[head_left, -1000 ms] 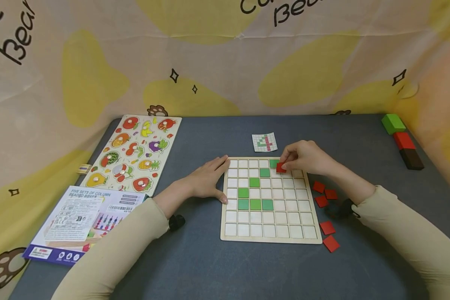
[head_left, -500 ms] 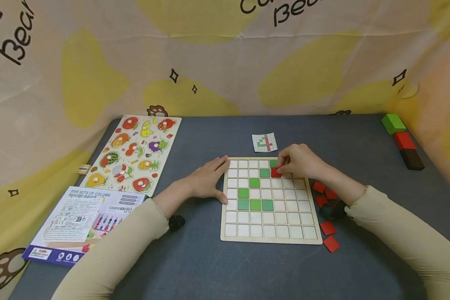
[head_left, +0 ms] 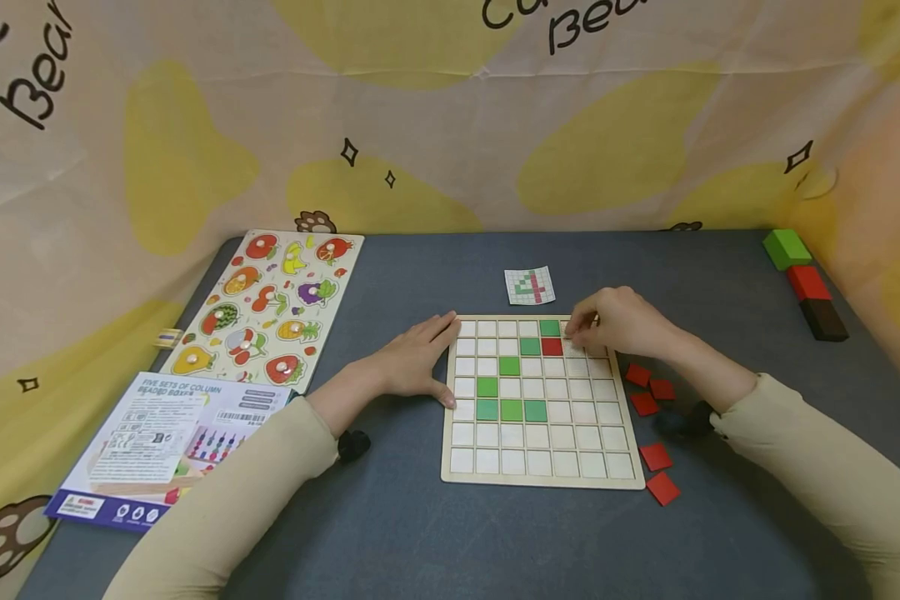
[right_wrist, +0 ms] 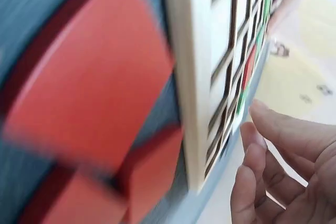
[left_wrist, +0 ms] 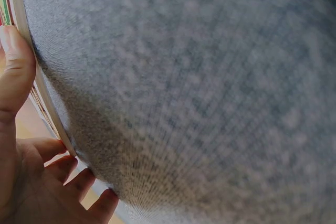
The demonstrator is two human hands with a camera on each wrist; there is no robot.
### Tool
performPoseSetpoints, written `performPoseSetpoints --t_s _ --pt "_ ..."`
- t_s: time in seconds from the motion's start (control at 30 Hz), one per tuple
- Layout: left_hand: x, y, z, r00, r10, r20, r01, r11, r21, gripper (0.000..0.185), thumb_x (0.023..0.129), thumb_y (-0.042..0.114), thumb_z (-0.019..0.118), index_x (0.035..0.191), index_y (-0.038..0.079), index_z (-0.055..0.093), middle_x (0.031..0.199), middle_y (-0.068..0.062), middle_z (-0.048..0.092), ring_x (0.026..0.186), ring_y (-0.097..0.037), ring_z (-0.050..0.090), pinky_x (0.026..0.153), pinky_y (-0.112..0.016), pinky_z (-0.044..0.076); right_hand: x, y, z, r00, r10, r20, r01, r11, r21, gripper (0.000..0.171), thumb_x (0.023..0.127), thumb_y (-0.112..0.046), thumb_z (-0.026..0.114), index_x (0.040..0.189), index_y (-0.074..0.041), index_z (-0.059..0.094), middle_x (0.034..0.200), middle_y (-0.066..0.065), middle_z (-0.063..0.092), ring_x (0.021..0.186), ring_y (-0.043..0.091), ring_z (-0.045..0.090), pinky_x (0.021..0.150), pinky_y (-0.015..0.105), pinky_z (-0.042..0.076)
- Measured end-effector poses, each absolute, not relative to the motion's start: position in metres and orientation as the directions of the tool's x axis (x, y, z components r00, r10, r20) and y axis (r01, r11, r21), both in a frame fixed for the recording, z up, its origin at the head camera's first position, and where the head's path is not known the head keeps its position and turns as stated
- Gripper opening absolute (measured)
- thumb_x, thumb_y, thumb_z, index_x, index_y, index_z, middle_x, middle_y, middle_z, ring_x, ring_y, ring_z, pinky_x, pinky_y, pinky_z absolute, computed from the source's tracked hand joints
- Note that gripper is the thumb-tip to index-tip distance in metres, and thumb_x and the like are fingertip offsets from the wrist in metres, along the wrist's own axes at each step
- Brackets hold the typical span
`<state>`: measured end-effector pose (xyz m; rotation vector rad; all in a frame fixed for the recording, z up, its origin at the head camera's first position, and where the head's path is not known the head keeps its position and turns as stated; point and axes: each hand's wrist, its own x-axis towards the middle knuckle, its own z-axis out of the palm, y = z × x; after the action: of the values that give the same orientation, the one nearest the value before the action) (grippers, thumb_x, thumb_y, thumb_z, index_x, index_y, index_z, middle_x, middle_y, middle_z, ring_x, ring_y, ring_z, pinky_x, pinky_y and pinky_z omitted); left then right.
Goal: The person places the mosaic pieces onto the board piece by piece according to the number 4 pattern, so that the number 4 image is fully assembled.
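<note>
Released now, the red tile lies flat in the grid board's second row, just below the top green tile. Right hand has drawn back beside it, fingers loosely curled, holding nothing. Left hand stays flat, fingers straight, against the board's left edge.

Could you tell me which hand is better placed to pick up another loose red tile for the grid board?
Probably the right hand: the loose red tiles lie just off the grid board on its side, while the left hand rests at the opposite edge.
</note>
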<state>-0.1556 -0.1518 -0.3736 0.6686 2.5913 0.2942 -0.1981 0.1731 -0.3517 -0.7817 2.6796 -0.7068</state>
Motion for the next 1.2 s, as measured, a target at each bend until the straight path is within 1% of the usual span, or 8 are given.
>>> performPoseSetpoints --t_s 0.23,0.43,0.53,0.67,0.77,0.93,1.07,1.2 --pt "-0.156 -0.152 -0.374 -0.782 0.502 -0.37 0.405 0.86 0.31 0.119 0.076 0.055 0.078 0.16 0.011 0.006 0.17 -0.008 -0.002 0.158 -0.033 0.003 0.124 -0.056 0.017 -0.21 0.214 -0.354 -0.768 -0.592 -0.245 -0.382 0.73 -0.566 0.009 0.084 -0.013 0.077 0.091 -0.017 0.075 0.082 -0.002 0.072 0.075 0.008 0.063 0.069 0.021 0.051" --pt "-0.156 -0.153 -0.374 -0.781 0.503 -0.371 0.406 0.86 0.31 0.119 0.076 0.056 0.078 0.161 0.011 0.006 0.17 -0.008 -0.003 0.158 -0.033 0.002 0.124 -0.057 0.017 -0.217 0.244 -0.358 -0.65 -0.659 -0.38 -0.308 0.685 -0.66 0.018 0.082 -0.019 0.08 0.094 -0.01 0.069 0.087 0.003 0.067 0.075 0.009 0.062 0.071 0.023 0.053" --pt "-0.156 -0.153 -0.374 -0.781 0.503 -0.371 0.408 0.859 0.308 0.119 0.076 0.056 0.078 0.161 0.012 0.006 0.17 -0.008 -0.003 0.158 -0.033 0.002 0.124 -0.058 0.017 -0.218 0.253 -0.36 -0.592 -0.7 -0.4 -0.281 0.645 -0.711 0.023 0.08 -0.016 0.081 0.097 -0.008 0.067 0.091 0.006 0.063 0.077 0.011 0.058 0.07 0.024 0.052" --pt "-0.156 -0.153 -0.374 -0.779 0.504 -0.374 0.406 0.859 0.311 0.119 0.077 0.055 0.078 0.161 0.012 0.005 0.17 -0.007 -0.004 0.158 -0.032 0.002 0.124 -0.057 0.017 -0.218 0.259 -0.364 -0.547 -0.733 -0.405 -0.271 0.612 -0.743 0.033 0.077 -0.012 0.082 0.107 -0.011 0.069 0.095 0.007 0.056 0.084 0.017 0.051 0.071 0.024 0.049" --pt "-0.156 -0.153 -0.374 -0.777 0.508 -0.372 0.409 0.856 0.315 0.119 0.077 0.054 0.078 0.16 0.011 0.006 0.17 -0.008 -0.003 0.158 -0.033 0.002 0.125 -0.055 0.016 -0.217 0.259 -0.365 -0.54 -0.743 -0.396 -0.3 0.609 -0.734 0.034 0.075 -0.014 0.083 0.107 -0.015 0.072 0.094 0.006 0.055 0.086 0.018 0.05 0.072 0.023 0.047" --pt "-0.155 -0.153 -0.375 -0.776 0.512 -0.369 0.411 0.854 0.32 0.118 0.077 0.053 0.078 0.16 0.009 0.006 0.169 -0.01 -0.003 0.157 -0.034 0.002 0.125 -0.055 0.015 -0.215 0.255 -0.365 -0.544 -0.755 -0.365 -0.361 0.604 -0.711 0.028 0.073 -0.019 0.085 0.098 -0.019 0.072 0.089 0.004 0.055 0.081 0.016 0.05 0.071 0.023 0.046" --pt "-0.155 -0.153 -0.375 -0.777 0.507 -0.372 0.409 0.857 0.315 0.119 0.077 0.054 0.078 0.16 0.01 0.005 0.169 -0.009 -0.004 0.158 -0.033 0.002 0.126 -0.055 0.014 -0.214 0.253 -0.364 -0.555 -0.756 -0.346 -0.384 0.602 -0.7 0.025 0.072 -0.022 0.086 0.09 -0.017 0.069 0.087 0.005 0.055 0.076 0.015 0.05 0.068 0.023 0.046" --pt "-0.155 -0.153 -0.373 -0.777 0.508 -0.37 0.412 0.857 0.31 0.118 0.077 0.055 0.077 0.16 0.011 0.005 0.17 -0.008 -0.004 0.158 -0.032 0.001 0.126 -0.054 0.014 -0.211 0.253 -0.363 -0.599 -0.723 -0.345 -0.383 0.637 -0.669 0.028 0.072 -0.023 0.086 0.082 -0.014 0.061 0.08 0.002 0.056 0.07 0.01 0.051 0.063 0.023 0.045"
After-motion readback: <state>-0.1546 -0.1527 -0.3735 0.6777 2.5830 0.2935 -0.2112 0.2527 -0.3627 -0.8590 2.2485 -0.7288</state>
